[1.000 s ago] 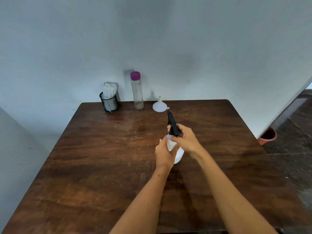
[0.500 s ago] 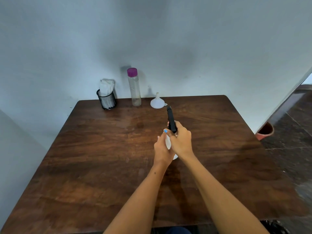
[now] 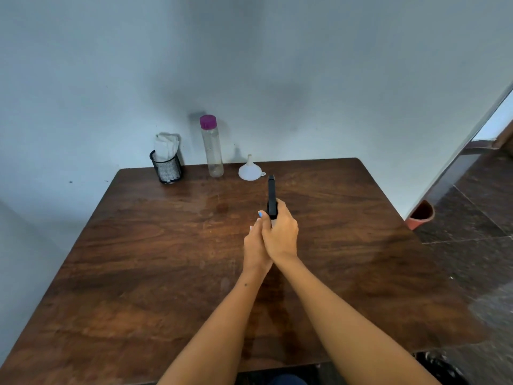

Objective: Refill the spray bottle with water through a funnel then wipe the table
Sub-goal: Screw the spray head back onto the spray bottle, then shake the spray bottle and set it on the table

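Both hands meet over the middle of the dark wooden table [image 3: 144, 273]. My right hand [image 3: 281, 237] wraps the black spray head [image 3: 271, 194], whose nozzle points away from me. My left hand [image 3: 254, 250] grips the white spray bottle body, which the hands hide almost fully. A white funnel [image 3: 249, 170] rests mouth down near the far edge. Left of it stands a tall clear water bottle [image 3: 212, 148] with a purple cap, nearly empty.
A black mesh cup [image 3: 166, 169] holding white cloths stands at the far left corner against the grey wall. On the floor to the right of the table sits a terracotta pot [image 3: 420, 215]. Dark tiled floor runs along the right side.
My right hand has turned over the spray head and slid left over my left hand, so the white bottle body is now hidden. The camera view has tilted slightly.
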